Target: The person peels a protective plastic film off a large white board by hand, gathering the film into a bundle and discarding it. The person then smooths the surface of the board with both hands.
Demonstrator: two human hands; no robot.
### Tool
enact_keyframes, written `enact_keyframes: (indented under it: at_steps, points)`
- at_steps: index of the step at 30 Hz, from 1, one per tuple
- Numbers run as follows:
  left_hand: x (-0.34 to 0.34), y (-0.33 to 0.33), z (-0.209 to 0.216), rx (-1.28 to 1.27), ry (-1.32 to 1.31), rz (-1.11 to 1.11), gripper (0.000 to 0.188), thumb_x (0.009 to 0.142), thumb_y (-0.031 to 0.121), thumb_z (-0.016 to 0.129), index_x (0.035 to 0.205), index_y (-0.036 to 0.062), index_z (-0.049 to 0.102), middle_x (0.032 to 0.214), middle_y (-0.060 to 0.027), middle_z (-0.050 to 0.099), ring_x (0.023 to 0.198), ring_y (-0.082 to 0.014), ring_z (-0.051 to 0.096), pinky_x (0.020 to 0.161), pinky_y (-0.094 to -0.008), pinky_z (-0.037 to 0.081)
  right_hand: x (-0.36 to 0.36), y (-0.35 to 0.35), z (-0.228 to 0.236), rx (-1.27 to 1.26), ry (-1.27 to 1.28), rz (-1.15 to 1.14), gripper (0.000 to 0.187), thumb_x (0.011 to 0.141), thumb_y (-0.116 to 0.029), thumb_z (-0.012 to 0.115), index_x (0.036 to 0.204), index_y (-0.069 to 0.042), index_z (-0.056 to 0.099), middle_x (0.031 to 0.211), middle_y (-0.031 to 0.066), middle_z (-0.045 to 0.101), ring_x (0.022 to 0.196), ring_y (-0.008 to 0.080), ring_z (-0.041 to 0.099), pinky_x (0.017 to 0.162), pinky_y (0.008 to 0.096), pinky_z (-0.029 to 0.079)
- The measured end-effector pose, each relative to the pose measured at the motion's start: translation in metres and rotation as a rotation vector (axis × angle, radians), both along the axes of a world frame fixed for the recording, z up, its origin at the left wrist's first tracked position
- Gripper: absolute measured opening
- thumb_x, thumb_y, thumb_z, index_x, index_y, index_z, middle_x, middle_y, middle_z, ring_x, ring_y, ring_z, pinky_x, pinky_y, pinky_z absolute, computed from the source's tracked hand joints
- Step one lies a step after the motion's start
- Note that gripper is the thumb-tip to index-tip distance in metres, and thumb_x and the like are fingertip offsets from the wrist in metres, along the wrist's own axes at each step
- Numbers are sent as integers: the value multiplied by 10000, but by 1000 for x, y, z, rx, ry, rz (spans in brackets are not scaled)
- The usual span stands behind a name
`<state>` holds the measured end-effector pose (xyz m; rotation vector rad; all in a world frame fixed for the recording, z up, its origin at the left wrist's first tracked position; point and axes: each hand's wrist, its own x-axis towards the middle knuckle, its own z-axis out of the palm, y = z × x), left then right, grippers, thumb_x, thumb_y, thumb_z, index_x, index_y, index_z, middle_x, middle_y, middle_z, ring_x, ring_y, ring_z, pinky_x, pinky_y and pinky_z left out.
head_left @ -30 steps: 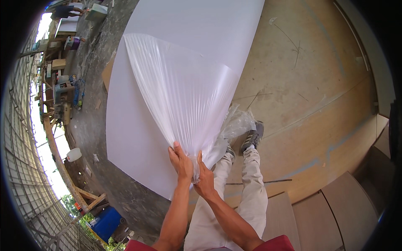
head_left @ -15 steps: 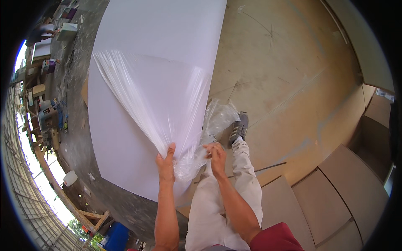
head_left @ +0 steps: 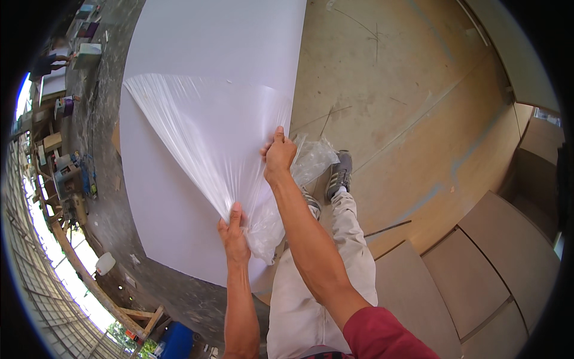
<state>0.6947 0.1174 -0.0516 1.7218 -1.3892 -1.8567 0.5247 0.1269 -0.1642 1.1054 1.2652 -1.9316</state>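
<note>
A large white sheet (head_left: pixel 215 36) lies in front of me, with clear plastic film (head_left: pixel 179 128) stretched over part of it in creases that fan outward. My left hand (head_left: pixel 235 234) is closed on the gathered near end of the film, thumb on top. Farther out, near the sheet's right edge, my right hand (head_left: pixel 279 157) grips the film's right side with fingers curled. A crumpled bunch of plastic (head_left: pixel 263 236) sits between my hands and droops toward my legs. More loose plastic (head_left: pixel 314 160) trails right of my right wrist, beside my shoe (head_left: pixel 339 176).
I stand on a brown board surface (head_left: pixel 382 119) marked with lines and scratches. Stacked brown panels (head_left: pixel 466 281) lie at the lower right. A dark grey floor (head_left: pixel 113 209) runs along the left, with boxes and tools; another person (head_left: pixel 51 63) works at the far left. A blue barrel (head_left: pixel 174 340) stands lower left.
My right hand has moved forward from near my knees to the film's right side and closed on it. My left hand keeps its hold, and the view has shifted slightly.
</note>
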Motion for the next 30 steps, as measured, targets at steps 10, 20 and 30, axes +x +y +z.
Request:
enact_keyframes:
  at_steps: [10, 20, 30]
  points:
    - [40, -6, 8, -10, 59, 89, 168, 962, 222, 723, 863, 122, 632, 787, 66, 564, 709, -24, 501, 650, -193, 417, 50, -10, 28, 193, 109, -91, 514, 1034, -464, 553, 826, 5, 534, 579, 20, 472, 461, 114, 461, 421, 288, 415]
    - [66, -8, 26, -29, -37, 87, 170, 962, 242, 719, 868, 133, 628, 736, 70, 538, 621, -24, 481, 561, -210, 408, 86, -5, 45, 219, 103, -46, 504, 1031, -466, 560, 786, -27, 527, 555, 0, 444, 447, 101, 438, 409, 278, 398]
    - [47, -2, 77, -72, 2, 63, 270, 969, 242, 704, 756, 117, 596, 678, 38, 549, 547, -55, 491, 524, -236, 414, 47, 72, -52, 159, 95, 5, 230, 972, -237, 655, 878, -28, 666, 671, 21, 597, 499, 102, 525, 419, 254, 394]
